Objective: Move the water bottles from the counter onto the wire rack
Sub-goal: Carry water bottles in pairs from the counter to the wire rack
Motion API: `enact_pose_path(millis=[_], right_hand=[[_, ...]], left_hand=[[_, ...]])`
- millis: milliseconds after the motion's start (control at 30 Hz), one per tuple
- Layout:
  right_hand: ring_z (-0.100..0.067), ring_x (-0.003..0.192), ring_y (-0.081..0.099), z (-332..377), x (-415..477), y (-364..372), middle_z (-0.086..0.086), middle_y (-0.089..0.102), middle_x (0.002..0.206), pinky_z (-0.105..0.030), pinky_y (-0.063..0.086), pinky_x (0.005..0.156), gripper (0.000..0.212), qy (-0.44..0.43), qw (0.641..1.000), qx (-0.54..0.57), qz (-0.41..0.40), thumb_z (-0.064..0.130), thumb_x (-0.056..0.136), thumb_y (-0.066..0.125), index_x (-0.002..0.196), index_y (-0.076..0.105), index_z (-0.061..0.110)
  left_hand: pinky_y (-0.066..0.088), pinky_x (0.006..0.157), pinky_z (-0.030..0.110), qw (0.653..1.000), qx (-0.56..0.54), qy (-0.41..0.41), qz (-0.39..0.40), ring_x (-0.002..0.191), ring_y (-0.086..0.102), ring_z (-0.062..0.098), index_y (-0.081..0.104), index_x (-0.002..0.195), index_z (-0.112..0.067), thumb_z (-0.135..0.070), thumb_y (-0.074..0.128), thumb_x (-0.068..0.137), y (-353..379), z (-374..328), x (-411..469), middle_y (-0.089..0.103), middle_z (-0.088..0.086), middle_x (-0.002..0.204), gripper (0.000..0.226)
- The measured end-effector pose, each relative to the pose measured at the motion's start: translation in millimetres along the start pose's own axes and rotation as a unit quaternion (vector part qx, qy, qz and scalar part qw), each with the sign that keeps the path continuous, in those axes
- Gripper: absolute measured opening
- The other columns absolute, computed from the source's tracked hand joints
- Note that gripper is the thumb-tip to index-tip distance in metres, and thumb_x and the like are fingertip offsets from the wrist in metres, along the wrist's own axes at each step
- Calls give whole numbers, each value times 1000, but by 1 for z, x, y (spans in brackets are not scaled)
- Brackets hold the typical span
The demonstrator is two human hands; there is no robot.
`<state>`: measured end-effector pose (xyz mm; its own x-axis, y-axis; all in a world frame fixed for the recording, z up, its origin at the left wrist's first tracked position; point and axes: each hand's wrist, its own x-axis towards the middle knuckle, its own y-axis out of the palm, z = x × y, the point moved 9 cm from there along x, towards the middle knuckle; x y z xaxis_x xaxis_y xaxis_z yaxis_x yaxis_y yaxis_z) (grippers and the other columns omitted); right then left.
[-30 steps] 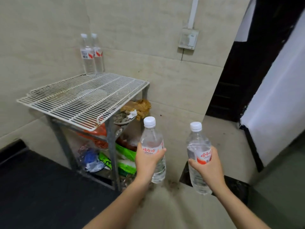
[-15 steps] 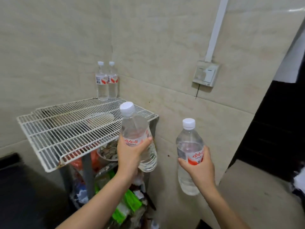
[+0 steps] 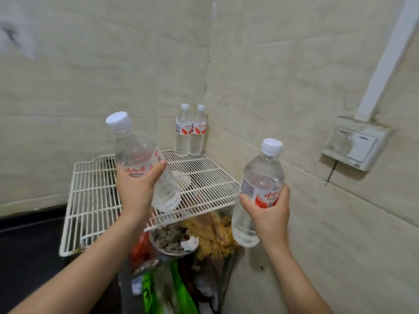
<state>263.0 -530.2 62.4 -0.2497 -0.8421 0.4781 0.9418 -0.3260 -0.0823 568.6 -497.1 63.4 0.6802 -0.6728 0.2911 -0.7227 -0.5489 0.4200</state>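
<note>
My left hand [image 3: 136, 189] grips a clear water bottle [image 3: 136, 148] with a white cap and red label, tilted left and held above the white wire rack [image 3: 95, 200]. My right hand [image 3: 269, 214] holds a second water bottle [image 3: 260, 177], nearly upright, just off the rack's right edge beside the tiled wall. Two more water bottles [image 3: 190, 130] stand upright, touching each other, at the rack's far corner against the walls.
Under the rack's front edge sit a bowl of dark scraps [image 3: 172, 241], yellow crumpled material [image 3: 215, 234] and green and red bags [image 3: 179, 291]. A dirty wall switch [image 3: 353, 143] with a white conduit hangs on the right wall. A dark floor [image 3: 29, 250] lies to the left.
I have stepped closer and both hands have risen. The left bottle has moved over the rack and tilted left; the right bottle came up beside the rack's right edge.
</note>
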Motion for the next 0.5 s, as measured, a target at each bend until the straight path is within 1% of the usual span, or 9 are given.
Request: enact_pose_path(millis=[100, 200, 233, 300, 333, 367, 433, 467, 500], right_hand=[[-1, 83, 53, 0, 32, 28, 23, 48, 92, -21, 44, 76, 67, -15, 1000, 25, -10, 10, 62, 82, 116, 43, 17], [4, 80, 51, -3, 64, 59, 25, 45, 90, -5, 43, 66, 65, -25, 999, 34, -11, 11, 63, 81, 114, 41, 19], [2, 80, 52, -3, 75, 70, 24, 45, 90, -5, 44, 65, 63, -30, 999, 34, -7, 11, 64, 81, 112, 40, 20], [-7, 85, 54, -8, 94, 92, 23, 46, 89, -16, 45, 72, 62, -34, 999, 30, -3, 13, 63, 81, 109, 40, 22], [-9, 88, 53, -11, 101, 102, 21, 47, 90, -19, 44, 73, 62, -33, 999, 29, -5, 14, 64, 81, 110, 41, 20], [-10, 89, 52, -16, 107, 113, 17, 49, 92, -17, 43, 71, 63, -29, 999, 30, -8, 14, 64, 80, 114, 42, 16], [-11, 90, 50, -26, 117, 134, 6, 50, 103, -12, 40, 67, 67, -17, 999, 34, -7, 14, 66, 80, 121, 41, 11], [-12, 91, 50, -31, 122, 144, 2, 51, 107, -14, 42, 69, 68, -11, 999, 34, -6, 14, 66, 79, 122, 40, 10], [-12, 91, 50, -38, 128, 154, -3, 54, 111, -20, 43, 72, 69, -6, 1000, 31, -4, 16, 66, 80, 122, 40, 9]], left_hand=[[44, 101, 49, 1000, -6, 17, -7, 110, 60, 22, 47, 123, -16, -18, 81, 60, 1, 8, 28, 60, 9, 122, 72], [46, 99, 49, 1000, 0, 27, -12, 107, 61, 22, 48, 124, -13, -25, 82, 56, 3, 12, 59, 62, 9, 119, 77], [47, 98, 49, 999, 0, 33, -16, 107, 62, 21, 48, 124, -14, -28, 82, 54, 3, 12, 69, 62, 8, 119, 79], [47, 98, 48, 999, 8, 39, -29, 108, 61, 19, 47, 125, -17, -36, 82, 48, 1, 14, 86, 62, 5, 120, 87], [46, 98, 48, 998, 13, 43, -35, 109, 61, 19, 46, 126, -19, -39, 81, 46, 0, 14, 92, 61, 4, 121, 90], [46, 99, 48, 998, 14, 48, -44, 110, 60, 20, 45, 127, -20, -40, 81, 46, -3, 16, 97, 60, 4, 122, 91], [44, 101, 49, 996, 7, 47, -72, 111, 59, 21, 45, 127, -19, -34, 82, 50, -9, 23, 106, 59, 4, 124, 87], [44, 101, 49, 995, 4, 42, -86, 111, 58, 21, 44, 127, -19, -28, 81, 55, -11, 28, 110, 58, 4, 124, 82], [44, 101, 48, 994, 3, 38, -98, 111, 58, 20, 44, 127, -19, -21, 80, 60, -13, 32, 113, 58, 4, 124, 76]])
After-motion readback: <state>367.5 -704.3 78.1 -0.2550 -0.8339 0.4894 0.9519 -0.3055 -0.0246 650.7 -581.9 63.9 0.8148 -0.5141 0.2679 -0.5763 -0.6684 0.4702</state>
